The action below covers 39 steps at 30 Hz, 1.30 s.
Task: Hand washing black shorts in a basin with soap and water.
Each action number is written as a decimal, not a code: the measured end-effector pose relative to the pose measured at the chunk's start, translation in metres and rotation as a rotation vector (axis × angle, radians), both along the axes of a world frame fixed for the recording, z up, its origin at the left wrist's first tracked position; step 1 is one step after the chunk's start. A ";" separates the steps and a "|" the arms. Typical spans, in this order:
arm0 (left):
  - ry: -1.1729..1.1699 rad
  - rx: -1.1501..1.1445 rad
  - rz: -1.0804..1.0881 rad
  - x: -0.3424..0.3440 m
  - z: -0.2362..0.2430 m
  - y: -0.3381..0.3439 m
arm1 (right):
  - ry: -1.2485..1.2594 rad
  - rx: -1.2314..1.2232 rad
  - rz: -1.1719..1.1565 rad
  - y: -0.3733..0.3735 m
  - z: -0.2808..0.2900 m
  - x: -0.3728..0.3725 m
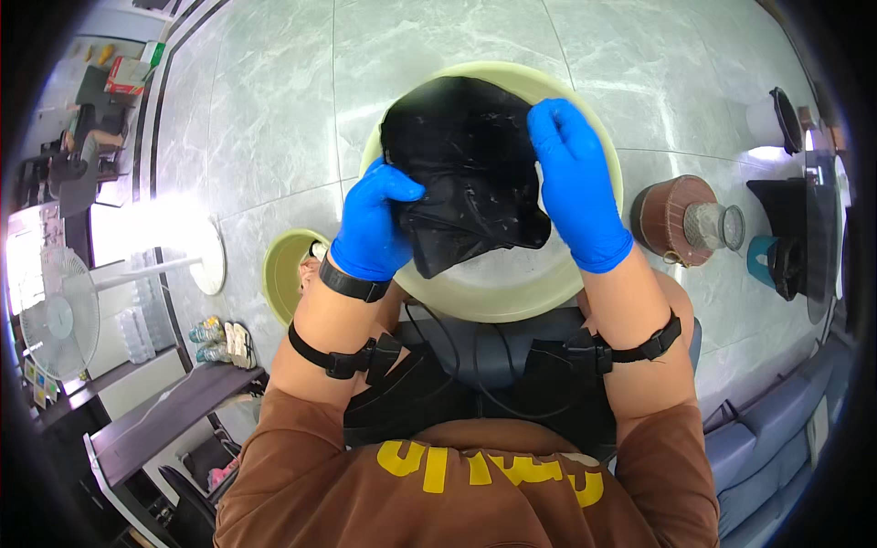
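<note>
A black piece of cloth (466, 160), wet-looking and creased, is spread between my hands above a large pale green basin (493, 304). My left hand (373, 221), in a blue rubber glove, grips its left edge with the thumb lying on top. At the upper right edge, my right hand (580, 190) pinches the fabric, its blue-gloved fingers curled inward. The cloth's lower corner hangs down toward the front of the basin. Much of the basin's inside is hidden behind the cloth; a whitish patch shows below it.
Left of the basin, a smaller green bucket (277, 274) stands by my left forearm, its contents partly hidden. A white standing fan (62, 315) and a dark bench (169, 416) are farther left. To the right are a reddish-brown round stool (667, 219) and a blue-grey sofa (772, 438).
</note>
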State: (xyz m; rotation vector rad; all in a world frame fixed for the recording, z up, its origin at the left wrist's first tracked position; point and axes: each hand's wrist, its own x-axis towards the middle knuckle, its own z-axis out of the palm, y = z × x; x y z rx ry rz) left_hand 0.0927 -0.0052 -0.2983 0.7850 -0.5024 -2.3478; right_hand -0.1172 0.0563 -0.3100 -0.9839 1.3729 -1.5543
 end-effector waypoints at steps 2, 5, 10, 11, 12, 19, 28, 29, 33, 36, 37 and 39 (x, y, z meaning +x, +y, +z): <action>0.007 -0.042 -0.025 -0.005 0.004 0.003 | 0.278 0.036 -0.222 -0.005 0.005 -0.002; 0.014 -0.030 -0.054 -0.005 0.007 0.003 | 0.357 0.009 -0.269 -0.015 -0.004 -0.012; 0.012 0.030 -0.087 0.001 0.015 0.003 | 0.623 -0.065 -0.416 -0.017 0.004 -0.009; 0.028 0.042 -0.080 -0.002 0.018 0.005 | 0.768 -0.220 -0.499 -0.017 0.005 -0.008; 0.030 0.044 -0.082 -0.003 0.018 0.005 | 0.771 -0.218 -0.499 -0.013 0.011 -0.004; 0.078 0.011 -0.060 0.005 0.017 0.005 | 0.978 -0.624 -0.049 -0.004 0.026 0.015; 0.257 0.017 -0.177 0.024 0.036 -0.001 | 1.496 -0.401 0.143 -0.025 0.084 -0.006; 0.384 0.062 -0.197 0.026 0.035 -0.003 | 1.488 -0.422 0.194 -0.027 0.096 -0.003; 0.258 0.037 -0.180 0.028 0.042 -0.001 | 1.554 -0.501 0.307 -0.034 0.112 -0.010; 0.259 -0.037 -0.140 0.029 0.047 0.000 | 1.685 -0.123 0.715 -0.028 0.169 -0.008; 0.264 -0.036 -0.139 0.032 0.047 -0.001 | 1.686 -0.096 0.755 -0.027 0.178 -0.006; 0.240 -0.078 -0.098 0.035 0.045 -0.003 | 1.565 -0.293 0.615 -0.026 0.152 -0.001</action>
